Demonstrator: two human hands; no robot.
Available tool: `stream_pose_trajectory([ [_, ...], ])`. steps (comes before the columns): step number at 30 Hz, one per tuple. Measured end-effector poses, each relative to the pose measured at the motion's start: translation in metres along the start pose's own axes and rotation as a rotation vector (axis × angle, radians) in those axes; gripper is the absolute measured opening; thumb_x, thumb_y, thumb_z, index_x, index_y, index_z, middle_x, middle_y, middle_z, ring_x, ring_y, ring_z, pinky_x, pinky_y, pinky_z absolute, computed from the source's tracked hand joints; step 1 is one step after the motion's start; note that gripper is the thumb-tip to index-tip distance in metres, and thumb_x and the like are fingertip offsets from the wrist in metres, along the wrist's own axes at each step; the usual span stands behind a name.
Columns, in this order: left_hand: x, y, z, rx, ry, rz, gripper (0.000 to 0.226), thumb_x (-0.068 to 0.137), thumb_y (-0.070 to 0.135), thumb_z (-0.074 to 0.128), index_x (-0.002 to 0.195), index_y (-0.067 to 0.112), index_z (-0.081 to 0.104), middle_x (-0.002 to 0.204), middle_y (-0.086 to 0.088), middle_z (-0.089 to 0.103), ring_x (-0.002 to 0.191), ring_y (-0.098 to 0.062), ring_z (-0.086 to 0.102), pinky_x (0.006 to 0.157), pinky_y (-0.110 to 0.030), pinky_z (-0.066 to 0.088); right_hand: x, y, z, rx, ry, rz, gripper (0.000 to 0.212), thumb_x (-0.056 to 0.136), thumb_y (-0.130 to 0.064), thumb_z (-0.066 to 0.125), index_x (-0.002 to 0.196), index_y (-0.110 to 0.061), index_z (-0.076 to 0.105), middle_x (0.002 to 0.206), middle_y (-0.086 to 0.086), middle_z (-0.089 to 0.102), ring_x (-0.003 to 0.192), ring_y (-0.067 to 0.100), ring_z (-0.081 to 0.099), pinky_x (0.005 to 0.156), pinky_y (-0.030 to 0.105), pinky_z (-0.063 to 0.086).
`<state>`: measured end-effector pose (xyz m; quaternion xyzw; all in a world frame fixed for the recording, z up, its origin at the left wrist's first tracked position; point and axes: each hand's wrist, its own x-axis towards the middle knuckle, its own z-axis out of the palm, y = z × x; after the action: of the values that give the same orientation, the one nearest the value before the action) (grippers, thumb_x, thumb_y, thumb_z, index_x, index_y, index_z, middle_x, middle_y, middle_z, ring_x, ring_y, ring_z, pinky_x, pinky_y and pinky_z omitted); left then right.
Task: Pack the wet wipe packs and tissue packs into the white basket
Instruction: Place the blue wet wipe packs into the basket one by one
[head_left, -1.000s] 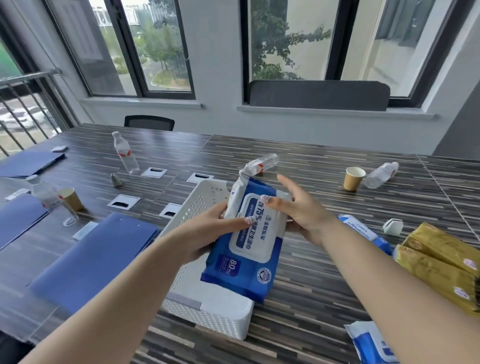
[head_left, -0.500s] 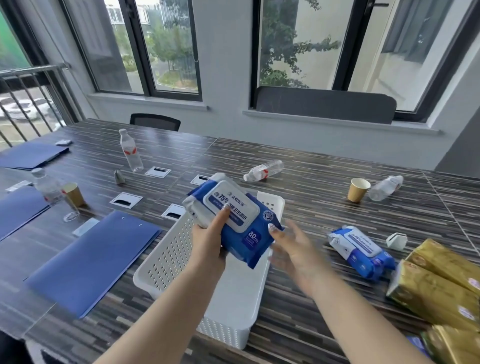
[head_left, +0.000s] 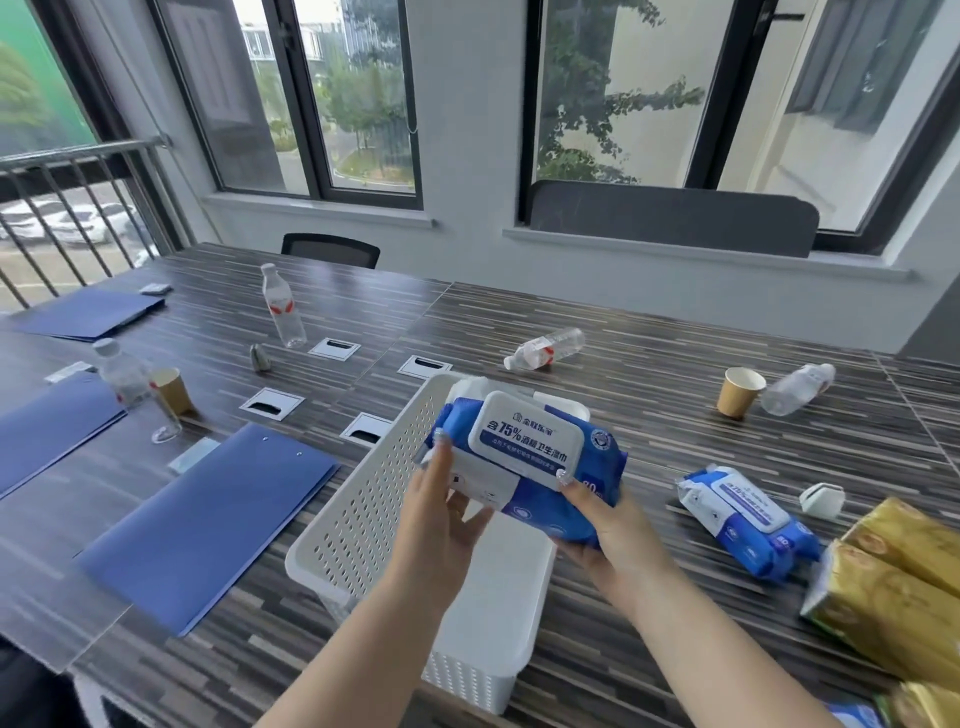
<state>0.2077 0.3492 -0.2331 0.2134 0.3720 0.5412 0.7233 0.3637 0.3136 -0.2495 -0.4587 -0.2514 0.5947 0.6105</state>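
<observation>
A blue wet wipe pack (head_left: 524, 457) with a white lid lies flat, lid up, over the far half of the white perforated basket (head_left: 358, 514). My left hand (head_left: 441, 514) grips its left end and my right hand (head_left: 597, 525) grips its near right side from below. Whether the pack touches the basket floor is hidden. A second blue wet wipe pack (head_left: 748, 514) lies on the table to the right. Gold tissue packs (head_left: 898, 592) are stacked at the right edge.
Blue folders (head_left: 208, 525) lie left of the basket. Water bottles (head_left: 283, 306) stand and lie around the table, with paper cups (head_left: 738, 392) at the right and at the left. Cable ports (head_left: 271, 402) sit behind the basket. A small white object (head_left: 822, 500) sits near the second wipe pack.
The wipe pack turned from upright to flat, lid up, and came down over the basket. My right hand, free half a second ago, now holds its right side.
</observation>
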Motion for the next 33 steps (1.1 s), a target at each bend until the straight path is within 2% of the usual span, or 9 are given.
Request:
stream_pose_trajectory([
  [4,0.004,0.016,-0.005,-0.014,-0.01,-0.065,0.057,0.07,0.051,0.06,0.116,0.017,0.063,0.11,-0.009,0.066,0.1,-0.025,0.061,0.095,-0.049,0.049,0.001,-0.003,-0.008,-0.04,-0.045,0.0,0.057,0.068,-0.019,0.071,0.123,-0.017,0.056,0.111,0.008,0.072,0.099,0.026,0.069,0.08,0.041,0.058],
  [8,0.009,0.022,-0.013,0.085,0.019,-0.08,0.039,0.085,0.041,0.059,0.115,0.017,0.063,0.11,-0.009,0.072,0.095,-0.024,0.065,0.082,-0.043,0.057,0.0,-0.01,-0.011,-0.102,-0.107,-0.038,0.047,0.065,-0.02,0.071,0.111,-0.021,0.06,0.094,-0.001,0.076,0.082,0.016,0.073,0.065,0.03,0.06],
  [10,0.009,0.025,-0.016,0.176,0.033,-0.069,0.031,0.09,0.036,0.055,0.108,0.014,0.067,0.102,-0.009,0.073,0.088,-0.024,0.066,0.07,-0.037,0.059,-0.001,-0.012,-0.01,-0.13,-0.128,-0.047,0.06,0.055,-0.03,0.083,0.11,-0.021,0.061,0.094,-0.001,0.077,0.082,0.017,0.073,0.062,0.029,0.059],
  [12,0.009,0.027,-0.016,0.284,0.048,-0.046,0.027,0.094,0.032,0.053,0.101,0.011,0.069,0.095,-0.01,0.073,0.086,-0.023,0.064,0.073,-0.037,0.058,-0.001,-0.012,-0.009,-0.151,-0.128,-0.053,0.085,0.036,-0.042,0.092,0.112,-0.02,0.061,0.099,0.002,0.076,0.086,0.019,0.073,0.062,0.028,0.059],
  [16,0.006,0.031,-0.014,0.443,0.087,0.018,0.029,0.097,0.026,0.05,0.087,0.011,0.072,0.084,-0.009,0.073,0.078,-0.022,0.063,0.08,-0.039,0.057,-0.002,-0.013,-0.007,-0.151,-0.133,-0.049,0.073,0.047,-0.035,0.088,0.112,-0.019,0.06,0.097,0.001,0.076,0.085,0.018,0.073,0.061,0.028,0.059],
  [19,0.01,0.034,-0.015,0.478,0.108,0.042,0.028,0.099,0.025,0.047,0.091,0.01,0.07,0.091,-0.012,0.073,0.082,-0.024,0.065,0.083,-0.042,0.057,-0.001,-0.011,-0.005,-0.152,-0.115,-0.056,0.089,0.032,-0.043,0.093,0.112,-0.019,0.061,0.098,0.001,0.076,0.085,0.018,0.073,0.061,0.028,0.058],
  [23,0.02,0.037,-0.019,0.435,0.143,0.053,0.025,0.1,0.025,0.046,0.102,0.009,0.065,0.095,-0.011,0.072,0.082,-0.025,0.065,0.075,-0.04,0.058,-0.002,-0.01,-0.002,-0.127,-0.108,-0.06,0.049,0.063,-0.019,0.073,0.11,-0.018,0.061,0.092,-0.001,0.077,0.081,0.017,0.074,0.061,0.029,0.06],
  [28,0.021,0.037,-0.028,0.214,0.121,0.013,0.026,0.098,0.03,0.048,0.103,0.01,0.064,0.092,-0.009,0.071,0.076,-0.021,0.064,0.068,-0.034,0.058,0.003,-0.013,0.007,-0.124,-0.082,-0.06,0.045,0.064,-0.017,0.071,0.108,-0.019,0.061,0.091,-0.001,0.077,0.079,0.017,0.074,0.062,0.03,0.06],
  [33,0.016,0.024,-0.037,-0.042,0.014,-0.164,0.038,0.08,0.049,0.058,0.097,0.015,0.064,0.092,-0.01,0.071,0.096,-0.029,0.063,0.095,-0.058,0.046,0.013,-0.009,0.02,-0.098,-0.022,-0.072,0.045,0.064,-0.02,0.073,0.107,-0.021,0.062,0.094,0.001,0.076,0.082,0.019,0.073,0.064,0.033,0.059],
])
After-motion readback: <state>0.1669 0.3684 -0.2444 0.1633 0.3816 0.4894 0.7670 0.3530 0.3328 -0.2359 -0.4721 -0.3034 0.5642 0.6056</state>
